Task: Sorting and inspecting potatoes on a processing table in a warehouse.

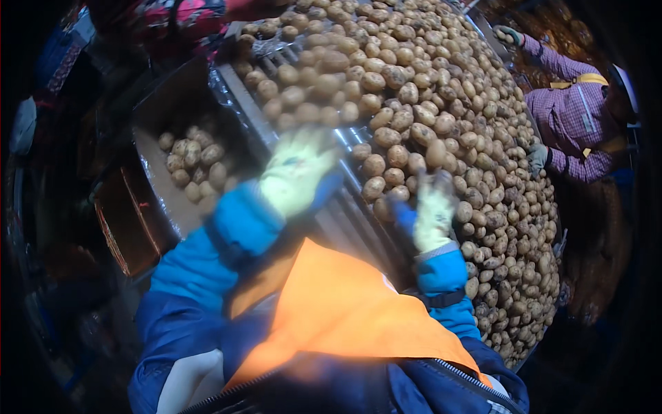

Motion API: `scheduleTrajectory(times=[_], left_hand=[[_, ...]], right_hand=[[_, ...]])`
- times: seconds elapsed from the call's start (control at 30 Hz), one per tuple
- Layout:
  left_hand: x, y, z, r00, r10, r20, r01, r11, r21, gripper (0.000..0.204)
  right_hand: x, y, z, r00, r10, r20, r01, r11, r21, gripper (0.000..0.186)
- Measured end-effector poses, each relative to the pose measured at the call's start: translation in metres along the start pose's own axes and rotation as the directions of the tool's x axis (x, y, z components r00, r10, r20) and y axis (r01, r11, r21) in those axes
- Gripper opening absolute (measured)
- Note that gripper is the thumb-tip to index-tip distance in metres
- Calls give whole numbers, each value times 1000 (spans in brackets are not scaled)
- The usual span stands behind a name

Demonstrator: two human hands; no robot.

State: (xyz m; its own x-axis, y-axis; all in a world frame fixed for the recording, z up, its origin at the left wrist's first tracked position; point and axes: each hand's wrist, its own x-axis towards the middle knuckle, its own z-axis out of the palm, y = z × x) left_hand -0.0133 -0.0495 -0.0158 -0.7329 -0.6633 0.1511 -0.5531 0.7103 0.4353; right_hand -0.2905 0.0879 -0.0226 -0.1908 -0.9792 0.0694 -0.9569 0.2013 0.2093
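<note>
Potatoes [441, 103] blanket a roller sorting table [345, 228], spread in one layer so each can be checked. At its near edge, the person's gloved right hand [433, 214] curls down onto the tubers; whether it grips one is unclear. The gloved left hand [296, 169], blurred, hovers open-fingered over the rollers. Left of the table, a cardboard box [165, 200] holds picked-out potatoes. Across it, a co-worker [572, 121] in plaid reaches in.

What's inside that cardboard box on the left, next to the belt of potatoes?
The cardboard box holds a small pile of potatoes on its floor. The blurred left hand and blue sleeve cover its near corner, so anything there is hidden.
</note>
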Motion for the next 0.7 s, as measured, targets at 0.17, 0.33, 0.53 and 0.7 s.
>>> scheduleTrajectory(times=[0.17,0.33,0.53,0.7], left_hand=[[37,-43,15,997,-72,-24,76,972,221,54],[65,-95,-2,937,-316,-147,340,922,187,49],[39,-58,2,932,-131,-338,147,989,20,41],[35,8,14,973,30,-230,-72,982,-177,60]], right_hand=[[21,-55,-40,936,-334,-110,350,855,382,67],[36,-42,-61,776,-518,-358,609,472,637,42],[104,29,-41,983,181,-43,-106,732,673,60],[107,5,8,982,-88,-166,156,876,457,69]])
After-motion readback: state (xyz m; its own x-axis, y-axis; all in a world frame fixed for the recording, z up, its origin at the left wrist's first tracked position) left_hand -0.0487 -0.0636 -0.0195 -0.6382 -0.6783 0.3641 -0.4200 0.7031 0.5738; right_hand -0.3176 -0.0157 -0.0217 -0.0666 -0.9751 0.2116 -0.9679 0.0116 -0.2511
